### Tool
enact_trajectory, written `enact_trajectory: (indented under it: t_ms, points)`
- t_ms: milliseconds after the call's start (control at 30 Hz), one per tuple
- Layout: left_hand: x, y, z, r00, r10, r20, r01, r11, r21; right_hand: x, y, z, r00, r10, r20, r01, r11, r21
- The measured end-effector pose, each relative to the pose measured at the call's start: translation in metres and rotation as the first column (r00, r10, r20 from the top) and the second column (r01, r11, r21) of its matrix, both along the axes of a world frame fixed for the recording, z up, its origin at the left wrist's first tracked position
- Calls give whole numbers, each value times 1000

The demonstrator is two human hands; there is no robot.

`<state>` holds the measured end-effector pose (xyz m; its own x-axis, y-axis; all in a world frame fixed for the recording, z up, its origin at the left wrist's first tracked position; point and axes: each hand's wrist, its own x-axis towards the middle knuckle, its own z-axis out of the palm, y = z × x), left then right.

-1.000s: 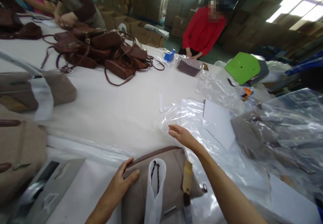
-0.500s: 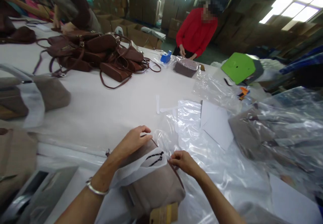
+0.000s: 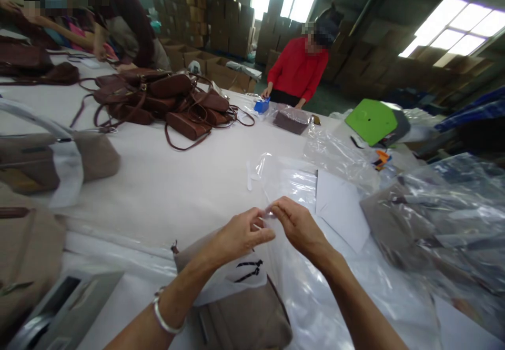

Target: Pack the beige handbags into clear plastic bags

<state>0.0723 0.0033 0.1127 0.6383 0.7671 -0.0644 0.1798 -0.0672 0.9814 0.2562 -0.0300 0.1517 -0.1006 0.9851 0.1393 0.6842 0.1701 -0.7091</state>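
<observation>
A taupe handbag lies at the table's near edge, with white wrapping and black cord ends on top of it. Just beyond its right side, my right hand pinches the edge of a clear plastic bag. My left hand is over the handbag, a bangle on its wrist. Its thumb is apart from its fingers, and its fingertips come close to the pinched plastic; whether they touch it is unclear. The plastic spreads across the table to the right of the handbag.
Brown leather bags are heaped at the far left. Taupe bags lie at left, wrapped ones at right. White sheets, a blue tape dispenser and a green board are on the table. A person in red stands opposite.
Both hands have moved up and closer together, away from the handbag. My right hand has lifted the plastic's edge. The person in red has reached to the blue dispenser. The view has tilted slightly.
</observation>
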Motion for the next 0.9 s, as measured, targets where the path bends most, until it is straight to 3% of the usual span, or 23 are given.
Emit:
enact_trajectory:
  t_ms: [67,133,200,267,333,400,500,567,700,800,900]
  points:
    - [1,-1,4,985,168,-43,-165,984,59,-7,-1,1,978,69,197,-73,997,15]
    - [0,-1,7,966,259,-18,-257,963,78,-12,-2,-3,940,96,326,-96,995,-19]
    - [-3,2,5,953,293,81,-292,956,-23,-16,-4,-6,907,113,406,-104,994,-44]
    - [-6,8,-2,919,337,203,-296,932,-209,-19,-5,-7,892,140,430,-132,990,-48]
    - [-9,15,-14,881,342,328,-184,885,-427,-22,-7,-4,919,162,359,-167,986,-18]
    - [-8,20,-24,834,312,455,7,819,-574,-23,-8,4,964,159,212,-170,985,39]
    - [2,20,-28,787,227,574,227,759,-610,-19,-8,23,989,148,19,-149,985,86]
    - [12,16,-24,751,190,632,306,748,-589,-13,-6,36,989,147,32,-150,983,109]
    - [21,18,-15,611,344,713,301,732,-611,9,0,54,959,137,250,-183,968,172]
    - [18,26,-18,527,508,681,250,674,-696,25,6,64,928,76,365,-171,956,237]
    - [21,25,-25,556,565,609,288,557,-779,30,12,74,926,43,375,-175,929,326]
